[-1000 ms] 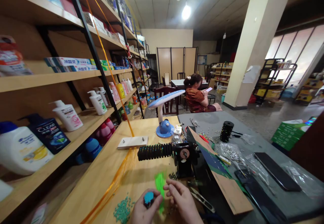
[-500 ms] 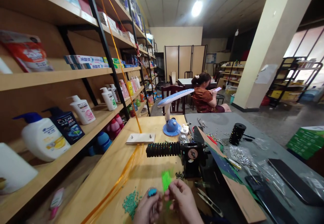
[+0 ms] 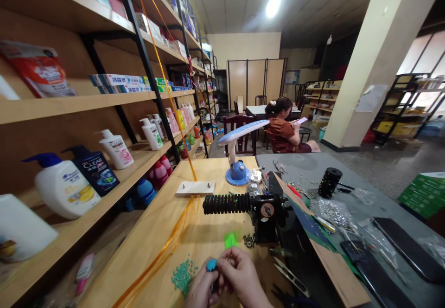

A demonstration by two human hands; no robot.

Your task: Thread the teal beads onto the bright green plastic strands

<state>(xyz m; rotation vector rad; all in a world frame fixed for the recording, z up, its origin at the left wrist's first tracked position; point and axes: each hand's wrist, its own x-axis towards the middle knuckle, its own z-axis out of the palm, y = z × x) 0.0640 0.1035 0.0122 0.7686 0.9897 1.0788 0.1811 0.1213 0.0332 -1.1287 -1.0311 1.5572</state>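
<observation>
At the bottom edge my left hand [image 3: 201, 289] is closed round a small blue bead-like piece [image 3: 211, 265]. Pressed against it, my right hand [image 3: 238, 275] pinches a bright green strip [image 3: 230, 240] that sticks up above the fingers. A heap of small green beads [image 3: 182, 274] lies on the wooden table [image 3: 208, 169] just left of my hands. Beyond them stands a black tool with a ribbed black roller [image 3: 227, 203] on a black block [image 3: 267, 215].
Orange cord [image 3: 167, 247] runs from the shelves down across the table. Snips [image 3: 290, 278] lie right of my hands. A blue desk lamp [image 3: 239, 159], a black spool [image 3: 329, 182], plastic bags and dark slabs crowd the grey mat. Shelves of bottles line the left. A seated person [image 3: 283, 131] is farther back.
The view has shifted left and slightly up. My hands have drawn closer together and lower, and less of the green strip shows above my right fingers.
</observation>
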